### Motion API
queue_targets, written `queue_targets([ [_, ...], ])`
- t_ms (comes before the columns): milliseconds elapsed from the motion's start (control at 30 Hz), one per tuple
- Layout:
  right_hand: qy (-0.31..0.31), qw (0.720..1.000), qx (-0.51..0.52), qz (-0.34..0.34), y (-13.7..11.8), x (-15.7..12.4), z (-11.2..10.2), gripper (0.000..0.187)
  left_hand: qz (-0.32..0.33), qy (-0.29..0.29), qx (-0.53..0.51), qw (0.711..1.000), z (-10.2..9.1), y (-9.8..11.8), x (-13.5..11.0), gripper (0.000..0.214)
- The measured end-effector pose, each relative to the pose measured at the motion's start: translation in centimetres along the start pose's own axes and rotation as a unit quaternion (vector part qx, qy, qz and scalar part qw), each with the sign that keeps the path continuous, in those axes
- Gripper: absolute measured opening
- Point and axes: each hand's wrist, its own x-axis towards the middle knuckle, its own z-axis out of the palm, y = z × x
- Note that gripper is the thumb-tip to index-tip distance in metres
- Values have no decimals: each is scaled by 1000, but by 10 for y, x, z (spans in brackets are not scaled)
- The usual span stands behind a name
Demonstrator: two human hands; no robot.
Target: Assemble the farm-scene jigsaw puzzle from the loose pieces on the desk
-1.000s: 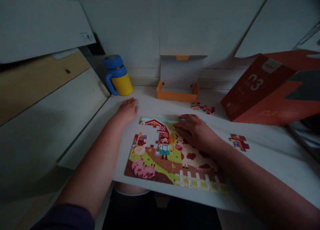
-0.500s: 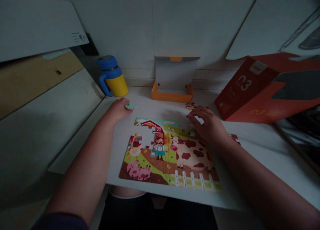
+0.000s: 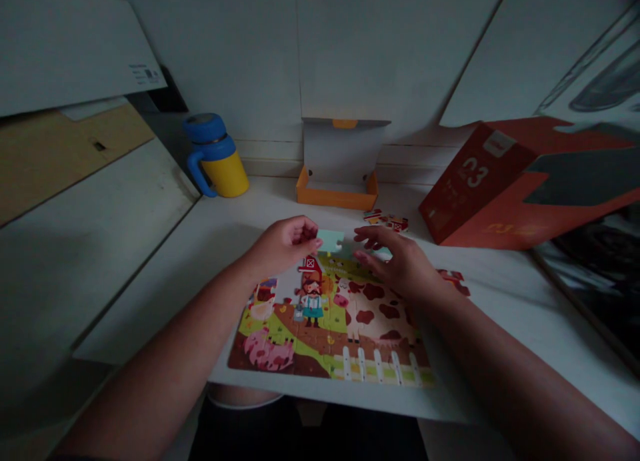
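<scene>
My left hand (image 3: 287, 244) pinches a pale green jigsaw piece (image 3: 330, 239) between thumb and fingers, over the top edge of a farm jigsaw puzzle (image 3: 320, 337). The puzzle shows a farmer, a cow, a pig and a white fence, with a gap at its upper left. My right hand (image 3: 395, 257) hovers at the puzzle's upper right, thumb and forefinger apart, just right of the held piece. Pale green shows beneath its fingers; whether that is a loose piece, I cannot tell. Loose jigsaw pieces (image 3: 387, 219) lie beyond the right hand, and more (image 3: 454, 281) lie beside its wrist.
An open orange box (image 3: 337, 197) stands at the back of the white table (image 3: 200, 301). A blue and yellow mug (image 3: 217, 157) is at the back left. On the right stands a large red box (image 3: 480, 187). White and tan panels (image 3: 75, 154) border the left side.
My left hand has moved right with the pale green jigsaw piece, from left of the puzzle to above its top edge. My right hand has shifted slightly toward it. The view has tilted slightly.
</scene>
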Motion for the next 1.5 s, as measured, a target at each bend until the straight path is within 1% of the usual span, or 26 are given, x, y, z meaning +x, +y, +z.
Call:
queue_targets([
  [33,-12,1000,13,0,-2,0,0,41,7,-21,-7,1000,10,1,-3,17],
  [100,-34,999,22,1,-7,-1,1,36,21,-49,4,999,25,2,-7,13],
  [200,-48,999,14,13,-12,0,1,28,41,-64,41,996,33,1,-9,13],
  [267,-43,999,11,24,-9,0,0,27,56,-52,74,994,30,1,-8,14],
  [333,-32,999,-2,37,-3,1,-2,28,75,-23,133,988,23,0,-6,14],
  [433,-32,997,-45,57,10,3,-8,29,102,11,259,960,9,-3,-2,10],
  [500,-46,995,-67,63,17,4,-11,30,109,7,319,941,1,-6,0,6],
  [567,-56,993,-76,68,21,5,-14,31,109,-7,347,931,-4,-8,1,5],
  [700,-63,992,-83,74,23,6,-18,31,117,-33,374,919,-5,-9,2,7],
  [867,-95,990,-74,69,27,5,-16,32,125,-42,392,911,-5,-8,2,8],
  [1067,-95,988,-120,14,33,4,-10,34,141,-55,400,904,-6,-10,3,9],
  [1167,-97,985,-145,11,33,2,-8,34,145,-61,405,901,-6,-11,3,9],
  [1300,-102,984,-144,7,32,1,-6,34,152,-61,407,899,-5,-11,3,9],
  [1400,-96,985,-145,-3,32,1,-6,32,155,-63,409,897,-6,-11,3,9],
  [1500,-57,982,-182,-10,36,3,-6,32,156,-65,410,896,-6,-11,3,9],
])
